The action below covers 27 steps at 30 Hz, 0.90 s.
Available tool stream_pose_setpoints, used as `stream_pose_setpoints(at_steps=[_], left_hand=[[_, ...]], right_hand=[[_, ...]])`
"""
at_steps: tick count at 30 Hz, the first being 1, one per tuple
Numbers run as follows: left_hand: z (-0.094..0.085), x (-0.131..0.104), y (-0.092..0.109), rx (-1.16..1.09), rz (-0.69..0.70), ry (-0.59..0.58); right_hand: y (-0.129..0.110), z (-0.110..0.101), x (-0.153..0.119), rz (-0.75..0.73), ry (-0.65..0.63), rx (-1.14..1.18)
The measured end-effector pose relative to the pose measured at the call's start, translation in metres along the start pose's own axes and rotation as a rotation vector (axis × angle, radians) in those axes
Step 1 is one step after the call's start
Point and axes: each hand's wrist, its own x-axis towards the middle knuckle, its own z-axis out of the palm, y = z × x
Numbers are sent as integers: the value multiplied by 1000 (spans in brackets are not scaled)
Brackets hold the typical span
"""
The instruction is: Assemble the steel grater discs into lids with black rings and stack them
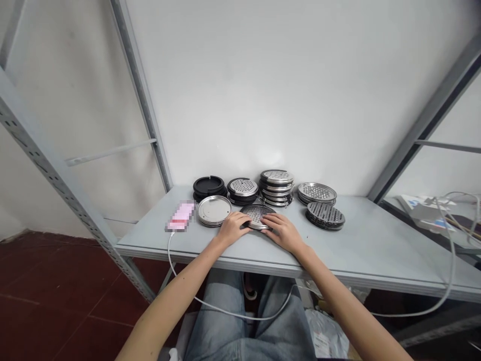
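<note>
A round perforated metal disc (257,214) with a dark rim lies on the grey table before me, and both hands grip its edges. My left hand (233,228) is closed on the left side, my right hand (283,230) on the right, fingers over the top. Left of it is a stack of plain silver metal lids (214,209). Behind stand black rings (209,186), a perforated disc in a black ring (242,187) and a taller stack of such assemblies (277,186). To the right are silver grater discs (317,192) and black slotted discs (325,215).
A pixelated pink phone-like object (181,216) lies at the table's left, its white cable (233,316) hanging across my lap. Metal shelf posts (139,90) frame both sides. Papers and cables (432,210) lie at far right. A plastic bag (326,333) is below the table (383,240).
</note>
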Motion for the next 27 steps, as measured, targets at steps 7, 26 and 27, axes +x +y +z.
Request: stream_pose_setpoints(at_steps=[7,26,27], left_hand=[[4,-2,-7,-3,-19,101],[2,-1,-6,6,-6,164],[2,0,-6,8,-4,163]], right_hand=[[8,-9,-4,50,92,140],[19,-26,-25,294,530,296],[20,-27,-25,308,556,291]])
